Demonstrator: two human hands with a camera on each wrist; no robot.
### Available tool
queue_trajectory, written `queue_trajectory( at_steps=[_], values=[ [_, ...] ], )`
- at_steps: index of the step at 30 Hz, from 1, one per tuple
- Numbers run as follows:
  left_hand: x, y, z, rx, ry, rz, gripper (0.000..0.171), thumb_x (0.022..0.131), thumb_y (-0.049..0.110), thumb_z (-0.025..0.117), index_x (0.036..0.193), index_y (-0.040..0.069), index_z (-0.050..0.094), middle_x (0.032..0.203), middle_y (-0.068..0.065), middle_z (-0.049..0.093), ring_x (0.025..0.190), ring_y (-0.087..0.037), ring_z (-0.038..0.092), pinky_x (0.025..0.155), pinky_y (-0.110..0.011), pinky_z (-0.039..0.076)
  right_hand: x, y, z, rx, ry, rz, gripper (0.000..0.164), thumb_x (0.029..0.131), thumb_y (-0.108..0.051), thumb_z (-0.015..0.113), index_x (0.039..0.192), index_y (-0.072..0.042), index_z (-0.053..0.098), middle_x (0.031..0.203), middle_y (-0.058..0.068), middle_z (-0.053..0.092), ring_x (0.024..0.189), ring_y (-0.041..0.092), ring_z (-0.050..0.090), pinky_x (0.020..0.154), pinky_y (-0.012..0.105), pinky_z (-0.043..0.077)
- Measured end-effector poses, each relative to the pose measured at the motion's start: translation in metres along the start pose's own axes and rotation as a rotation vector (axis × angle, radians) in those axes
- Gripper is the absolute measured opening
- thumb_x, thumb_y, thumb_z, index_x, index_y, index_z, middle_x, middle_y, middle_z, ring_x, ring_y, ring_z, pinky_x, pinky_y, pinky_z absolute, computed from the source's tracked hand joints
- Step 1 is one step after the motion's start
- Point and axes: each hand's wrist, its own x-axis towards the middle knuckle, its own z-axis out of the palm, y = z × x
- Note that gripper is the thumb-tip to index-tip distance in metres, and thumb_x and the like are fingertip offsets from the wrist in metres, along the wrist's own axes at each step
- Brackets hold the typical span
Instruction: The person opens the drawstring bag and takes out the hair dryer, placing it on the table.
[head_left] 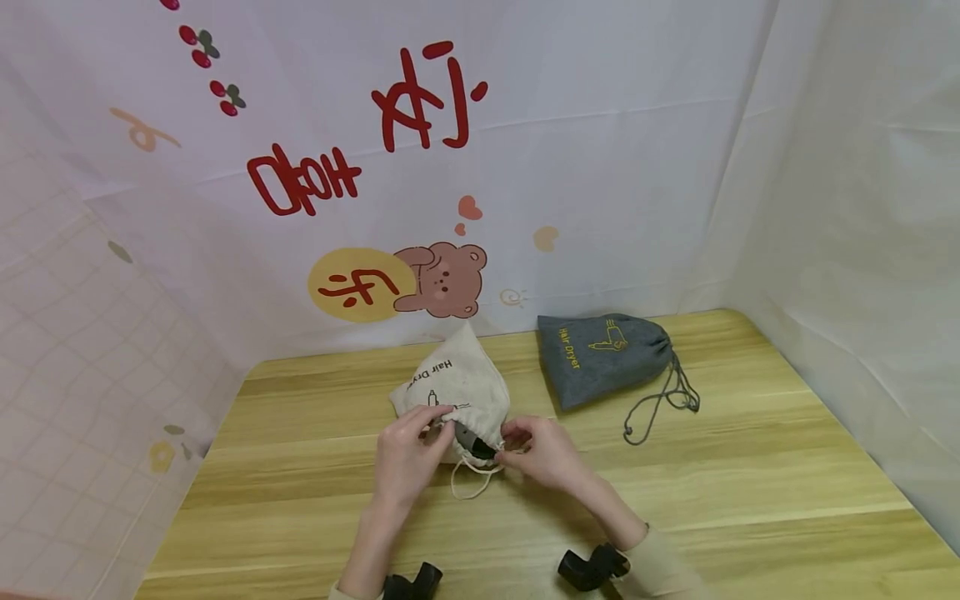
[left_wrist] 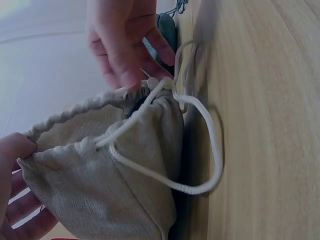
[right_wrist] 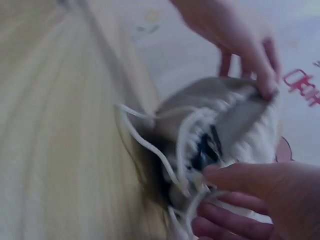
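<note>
A cream cloth drawstring bag [head_left: 472, 379] printed "Hair Dryer" lies on the table, its gathered mouth toward me. My left hand [head_left: 405, 450] pinches the mouth's rim between thumb and fingers, clearest in the left wrist view. At the opposite side of the mouth, my right hand [head_left: 546, 452] pinches the gathered edge near where the white cord [left_wrist: 215, 145] comes out. Between the hands the mouth gapes, and a grey and black object [head_left: 472, 442] shows inside. Most of that object is hidden by the cloth. The cord hangs in a loop onto the table.
Behind and to the right lies a dark grey drawstring bag [head_left: 600, 358] with yellow "Hair Dryer" print, drawn closed, its cords trailing on the wooden table [head_left: 712, 508]. A white printed cloth [head_left: 630, 167] rises behind the table's far edge.
</note>
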Motion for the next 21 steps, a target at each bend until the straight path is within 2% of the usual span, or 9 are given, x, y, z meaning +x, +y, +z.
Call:
queue_trajectory(
  at_steps=[3, 7, 10, 13, 16, 21],
  values=[
    [0.0, 0.001, 0.0, -0.013, 0.008, -0.016, 0.019, 0.079, 0.0, 0.083, 0.097, 0.008, 0.082, 0.087, -0.007, 0.081, 0.068, -0.013, 0.073, 0.062, -0.021, 0.059, 0.0, 0.002, -0.007, -0.038, -0.06, -0.008, 0.016, 0.084, -0.007, 0.083, 0.099, -0.006, 0.078, 0.093, 0.006, 0.08, 0.084, 0.016, 0.073, 0.076, 0.021, 0.058],
    [0.0, 0.001, 0.0, -0.029, 0.018, -0.041, 0.019, 0.08, 0.0, 0.083, 0.097, 0.008, 0.082, 0.086, -0.007, 0.081, 0.068, -0.014, 0.073, 0.062, -0.019, 0.059, 0.0, 0.003, -0.009, -0.135, -0.062, -0.006, 0.01, 0.086, -0.005, 0.08, 0.094, -0.01, 0.08, 0.088, 0.002, 0.08, 0.08, 0.01, 0.071, 0.074, 0.021, 0.056],
    [0.0, 0.002, 0.0, -0.04, 0.024, -0.063, 0.019, 0.08, -0.001, 0.083, 0.097, 0.008, 0.082, 0.087, -0.007, 0.081, 0.069, -0.015, 0.073, 0.062, -0.018, 0.059, 0.0, 0.003, -0.008, -0.152, -0.07, -0.031, 0.009, 0.087, -0.006, 0.08, 0.095, -0.009, 0.08, 0.086, 0.002, 0.08, 0.077, 0.007, 0.072, 0.072, 0.02, 0.057],
    [0.0, 0.003, 0.0, -0.042, 0.023, -0.072, 0.019, 0.08, 0.0, 0.083, 0.097, 0.009, 0.082, 0.087, -0.007, 0.082, 0.07, -0.015, 0.074, 0.063, -0.019, 0.059, 0.0, 0.003, -0.005, -0.123, -0.082, -0.062, 0.01, 0.087, -0.011, 0.083, 0.096, -0.008, 0.08, 0.085, 0.001, 0.081, 0.075, 0.005, 0.071, 0.07, 0.019, 0.057],
    [0.0, 0.005, 0.0, -0.045, 0.015, -0.074, 0.019, 0.08, 0.001, 0.083, 0.097, 0.009, 0.082, 0.087, -0.006, 0.082, 0.07, -0.015, 0.074, 0.062, -0.021, 0.059, 0.0, 0.004, 0.001, -0.106, -0.069, -0.088, 0.011, 0.086, -0.016, 0.085, 0.093, -0.01, 0.079, 0.081, -0.001, 0.08, 0.071, 0.001, 0.068, 0.068, 0.017, 0.056],
    [0.0, 0.006, 0.001, -0.057, 0.012, -0.079, 0.02, 0.08, 0.001, 0.083, 0.098, 0.01, 0.082, 0.089, -0.006, 0.082, 0.071, -0.015, 0.074, 0.063, -0.023, 0.06, -0.001, 0.002, 0.01, -0.14, 0.002, -0.097, 0.007, 0.087, -0.015, 0.084, 0.085, -0.017, 0.077, 0.078, -0.006, 0.078, 0.069, -0.002, 0.065, 0.067, 0.017, 0.055]
  ],
)
